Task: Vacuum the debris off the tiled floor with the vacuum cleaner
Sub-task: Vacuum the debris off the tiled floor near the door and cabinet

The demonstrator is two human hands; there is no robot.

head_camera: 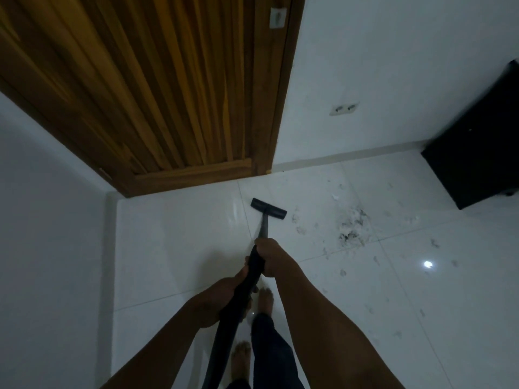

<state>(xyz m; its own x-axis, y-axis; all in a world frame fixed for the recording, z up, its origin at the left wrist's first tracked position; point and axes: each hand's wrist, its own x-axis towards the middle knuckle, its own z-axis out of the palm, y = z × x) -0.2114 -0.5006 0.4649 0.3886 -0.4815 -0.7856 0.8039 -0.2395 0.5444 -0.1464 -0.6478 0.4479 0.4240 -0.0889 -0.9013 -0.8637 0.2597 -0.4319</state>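
The vacuum's black floor nozzle [268, 208] rests on the white tiled floor [179, 248] close to the wooden door. Its thin wand [263, 228] runs back into my hands. My right hand [271, 256] grips the wand's upper end. My left hand [222, 297] holds the black hose [236, 301] just behind it. A patch of dark and pale debris [351, 227] lies on the tiles to the right of the nozzle, apart from it. Smaller scraps [376, 259] are scattered further right and nearer to me.
A brown slatted wooden door [157, 94] stands shut straight ahead in the corner. White walls run along the left [50, 220] and the back right, with a socket [344, 108] low down. A black cabinet [477, 153] stands at the right. My bare feet [265, 300] are below the hose.
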